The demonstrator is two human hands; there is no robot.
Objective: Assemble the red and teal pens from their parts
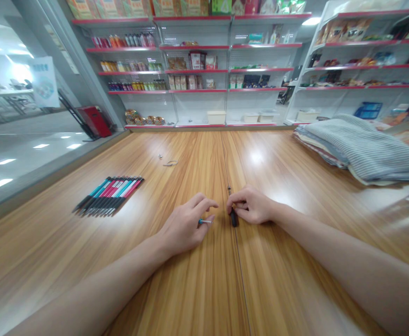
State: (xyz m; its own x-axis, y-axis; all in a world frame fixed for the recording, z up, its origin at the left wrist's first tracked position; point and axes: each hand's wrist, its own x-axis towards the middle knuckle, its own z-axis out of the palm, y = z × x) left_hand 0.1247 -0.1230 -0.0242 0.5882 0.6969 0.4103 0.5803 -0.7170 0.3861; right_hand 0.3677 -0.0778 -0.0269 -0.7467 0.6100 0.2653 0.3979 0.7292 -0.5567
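My left hand (190, 221) is curled on its side over the table's middle, index finger stretched out. Between its thumb and lower fingers sits a short thin stick (205, 221), blue at one end and pale at the other; its kind is unclear. Just to the right, my right hand (251, 205) pinches a slim pen-like piece with a black grip (233, 218), its far end pointing away from me along the table seam. The fingers hide its middle. Away to the left lies a tight row of several pens (111, 193) in blue, pink and black.
A thin ring-shaped item (171, 163) and a tiny shiny piece (160, 157) lie on the far part of the wooden table (176, 289). Folded striped cloth (361, 144) is stacked at the right. Stocked shelves (197, 71) stand beyond the table.
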